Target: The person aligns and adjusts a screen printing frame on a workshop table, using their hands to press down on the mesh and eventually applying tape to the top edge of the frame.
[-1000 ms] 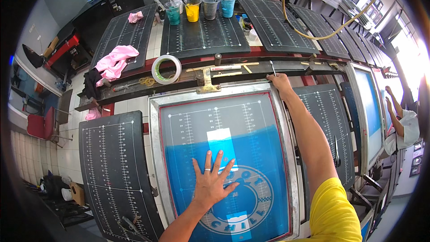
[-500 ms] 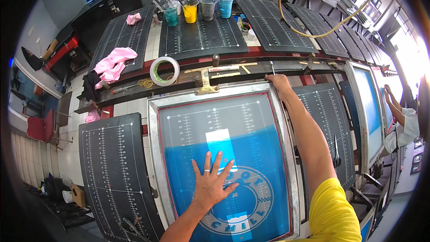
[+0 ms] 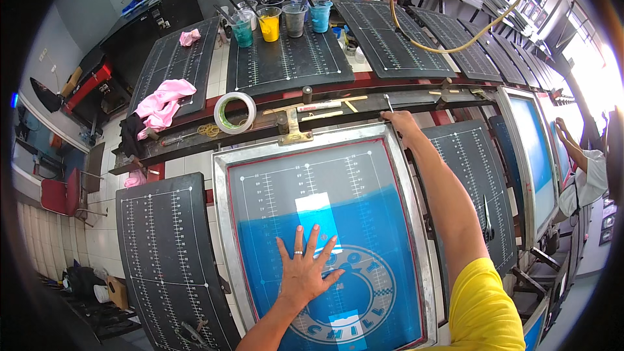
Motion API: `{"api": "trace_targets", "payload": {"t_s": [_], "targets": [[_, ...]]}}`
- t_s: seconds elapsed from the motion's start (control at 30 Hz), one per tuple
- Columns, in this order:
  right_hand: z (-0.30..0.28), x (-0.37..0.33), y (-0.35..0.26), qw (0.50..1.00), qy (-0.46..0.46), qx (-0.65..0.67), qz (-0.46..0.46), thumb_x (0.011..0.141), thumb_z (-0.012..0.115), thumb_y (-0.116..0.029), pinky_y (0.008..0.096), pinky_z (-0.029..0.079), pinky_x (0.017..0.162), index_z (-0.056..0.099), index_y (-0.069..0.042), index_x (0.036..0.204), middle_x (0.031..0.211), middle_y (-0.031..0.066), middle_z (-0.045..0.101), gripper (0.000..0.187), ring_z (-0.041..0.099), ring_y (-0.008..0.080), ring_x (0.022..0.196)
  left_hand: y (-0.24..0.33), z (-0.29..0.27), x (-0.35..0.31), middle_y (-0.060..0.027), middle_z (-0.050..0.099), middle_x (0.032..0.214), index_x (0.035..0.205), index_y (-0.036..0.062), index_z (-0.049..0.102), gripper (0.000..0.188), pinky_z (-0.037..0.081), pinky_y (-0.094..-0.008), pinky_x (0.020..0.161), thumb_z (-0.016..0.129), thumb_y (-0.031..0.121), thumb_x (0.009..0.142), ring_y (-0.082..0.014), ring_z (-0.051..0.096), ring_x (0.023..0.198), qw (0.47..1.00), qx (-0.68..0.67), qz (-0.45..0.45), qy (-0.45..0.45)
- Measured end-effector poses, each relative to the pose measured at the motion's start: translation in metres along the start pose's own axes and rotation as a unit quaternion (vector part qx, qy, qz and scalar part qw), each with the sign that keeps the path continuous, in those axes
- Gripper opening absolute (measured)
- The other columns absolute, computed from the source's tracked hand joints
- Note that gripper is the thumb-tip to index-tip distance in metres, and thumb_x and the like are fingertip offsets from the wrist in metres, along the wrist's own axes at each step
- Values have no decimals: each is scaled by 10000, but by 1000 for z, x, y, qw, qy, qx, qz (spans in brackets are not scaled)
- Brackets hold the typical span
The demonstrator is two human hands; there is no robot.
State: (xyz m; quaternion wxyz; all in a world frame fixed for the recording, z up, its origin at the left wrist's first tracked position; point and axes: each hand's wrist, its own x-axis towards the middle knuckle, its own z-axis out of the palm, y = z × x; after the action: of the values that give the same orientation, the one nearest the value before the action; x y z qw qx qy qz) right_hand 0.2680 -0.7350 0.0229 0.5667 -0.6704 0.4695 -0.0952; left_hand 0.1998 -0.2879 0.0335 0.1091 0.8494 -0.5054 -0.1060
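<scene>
A silver-framed printing screen [image 3: 224,234] with blue-coated mesh lies before me, with a ring-shaped design and pale rectangular patches showing on it. My left hand [image 3: 305,276] rests flat on the mesh with its fingers spread, between the upper patch and the ring. At the frame's far right corner my right hand [image 3: 402,123] is closed, and a slim metal tool [image 3: 388,101] sticks up beyond its fingers. The tool's lower part is hidden by the hand. A metal hinge clamp [image 3: 296,131] sits at the middle of the frame's far edge.
Dark ruled boards [image 3: 166,247] flank the screen. A tape roll [image 3: 235,113] and pink cloth [image 3: 166,104] lie along the rail. Cups of coloured ink [image 3: 270,25] stand on a far board. A hose [image 3: 416,44] hangs above. Another person [image 3: 585,175] works at right.
The whole view has shifted slightly. The metal tool at my right hand leans a little more to the left. My left hand stays spread on the mesh.
</scene>
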Motion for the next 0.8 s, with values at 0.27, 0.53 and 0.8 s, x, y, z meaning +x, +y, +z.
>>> {"api": "trace_targets", "payload": {"t_s": [0.27,0.53,0.8], "targets": [[5,17,22,998,3,20,-59,927,672,-196,345,483,665,732,-1,874,817,87,694,211,620,176,721,0,2,-1,-144,250,1611,1460,293,502,739,147,-822,1050,537,733,867,-437,122,1500,1000,4,3,6],[11,18,22,997,21,32,-63,894,695,-193,344,462,746,749,12,884,841,102,714,213,622,185,788,0,0,-1,-145,247,1613,1476,299,477,751,145,-822,1052,549,728,864,-439,138,1497,1000,2,0,0],[7,22,25,997,7,68,-48,908,681,-175,344,478,703,731,-3,865,834,89,702,184,620,182,751,1,1,-1,-148,252,1608,1469,291,486,745,141,-820,1054,546,727,867,-435,129,1497,1000,1,3,3]]}}
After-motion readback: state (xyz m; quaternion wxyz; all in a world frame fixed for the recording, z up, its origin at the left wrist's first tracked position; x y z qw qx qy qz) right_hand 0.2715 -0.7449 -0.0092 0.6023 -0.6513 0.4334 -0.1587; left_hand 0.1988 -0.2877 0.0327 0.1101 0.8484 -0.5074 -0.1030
